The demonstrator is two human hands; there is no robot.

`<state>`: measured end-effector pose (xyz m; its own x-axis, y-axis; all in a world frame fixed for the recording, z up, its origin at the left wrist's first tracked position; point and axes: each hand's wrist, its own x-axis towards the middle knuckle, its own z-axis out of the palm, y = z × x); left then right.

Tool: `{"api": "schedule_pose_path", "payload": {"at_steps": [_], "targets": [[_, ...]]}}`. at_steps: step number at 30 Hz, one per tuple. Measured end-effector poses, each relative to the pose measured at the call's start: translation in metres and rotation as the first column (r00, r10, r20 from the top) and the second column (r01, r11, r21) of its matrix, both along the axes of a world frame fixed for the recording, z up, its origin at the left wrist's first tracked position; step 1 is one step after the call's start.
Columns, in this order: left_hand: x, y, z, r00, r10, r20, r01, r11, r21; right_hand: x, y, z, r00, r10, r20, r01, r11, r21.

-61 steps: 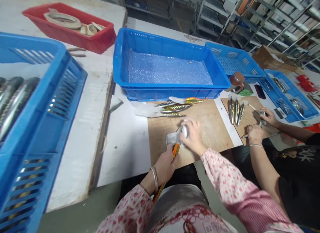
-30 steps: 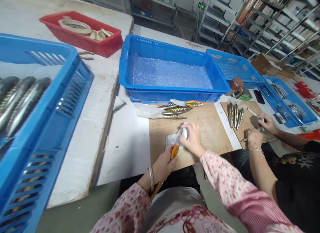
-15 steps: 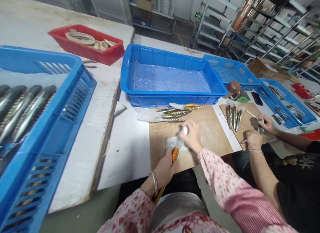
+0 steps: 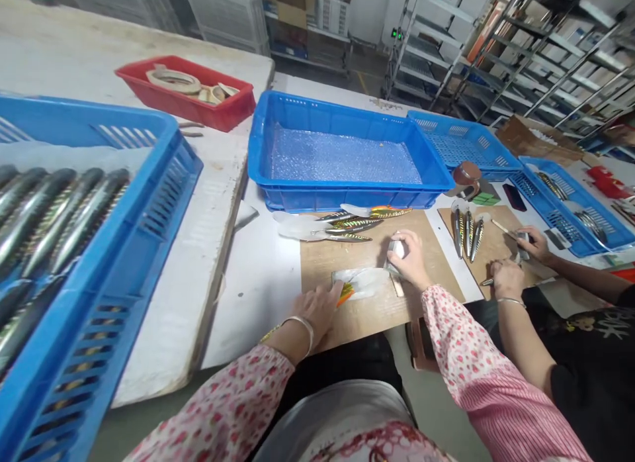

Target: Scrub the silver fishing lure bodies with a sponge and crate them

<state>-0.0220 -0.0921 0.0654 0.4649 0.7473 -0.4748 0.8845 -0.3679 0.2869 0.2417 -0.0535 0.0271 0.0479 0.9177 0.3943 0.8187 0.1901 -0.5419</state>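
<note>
My left hand [image 4: 313,308] is closed round a fishing lure [image 4: 346,294] with an orange and yellow body, pressing it low over the brown board [image 4: 417,306]. The lure's clear, broad lip [image 4: 370,280] points right, over a pale flat pad [image 4: 341,276]. My right hand [image 4: 413,255] grips a small whitish block [image 4: 397,249] just beyond the lip's end; its exact kind is unclear. A small pile of finished-looking lures [image 4: 353,228] with clear lips lies at the board's far edge.
Behind the board stands a blue tub [image 4: 352,192] lined with bubble wrap. On the left, a blue crate [image 4: 163,204] holds several dark lures, with a red tray [image 4: 218,116] of tape rolls behind it. At right, a co-worker's hands [image 4: 508,277] work beside three lures [image 4: 467,231].
My right hand has moved right with the whitish block, away from my left hand. My left hand has shifted left and turned the lure, so its clear lip now lies across the pad.
</note>
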Motion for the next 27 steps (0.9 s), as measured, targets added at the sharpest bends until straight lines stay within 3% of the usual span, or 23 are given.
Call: {"api": "schedule_pose_path", "payload": {"at_steps": [3,7,9,11,15,17,21,24,27], "targets": [[0.001,0.008,0.001,1.0,-0.001,0.008,0.001,1.0,-0.021,-0.017,0.003,0.002,0.99,0.137,0.034,-0.135,0.988,-0.075],[0.003,0.012,0.001,0.998,-0.043,-0.047,0.042,0.999,-0.009,-0.078,0.018,0.008,0.94,0.316,0.125,-0.29,0.938,-0.19],[0.002,0.011,0.002,0.996,-0.043,-0.077,0.042,0.999,-0.015,-0.094,0.021,0.011,0.901,0.394,0.182,-0.351,0.908,-0.229],[0.002,0.011,0.002,0.997,-0.03,-0.071,0.029,0.999,-0.018,-0.086,0.019,0.013,0.888,0.413,0.2,-0.367,0.901,-0.229],[0.001,0.013,0.001,0.999,-0.035,-0.019,0.035,0.999,-0.023,-0.054,0.012,0.016,0.936,0.29,0.2,-0.252,0.948,-0.197],[0.002,0.015,-0.001,0.999,-0.028,-0.018,0.027,0.999,-0.037,-0.063,0.012,0.016,0.931,0.28,0.233,-0.235,0.951,-0.203],[0.002,0.016,-0.002,0.998,-0.022,-0.053,0.02,0.999,-0.033,-0.087,0.017,0.016,0.889,0.384,0.249,-0.337,0.917,-0.212],[0.003,0.015,-0.001,0.998,-0.038,-0.059,0.036,0.999,-0.022,-0.065,0.018,0.016,0.898,0.389,0.204,-0.346,0.913,-0.218],[0.003,0.016,0.001,0.997,-0.043,-0.057,0.041,0.998,-0.043,-0.053,0.018,0.015,0.926,0.317,0.206,-0.268,0.935,-0.233]]}}
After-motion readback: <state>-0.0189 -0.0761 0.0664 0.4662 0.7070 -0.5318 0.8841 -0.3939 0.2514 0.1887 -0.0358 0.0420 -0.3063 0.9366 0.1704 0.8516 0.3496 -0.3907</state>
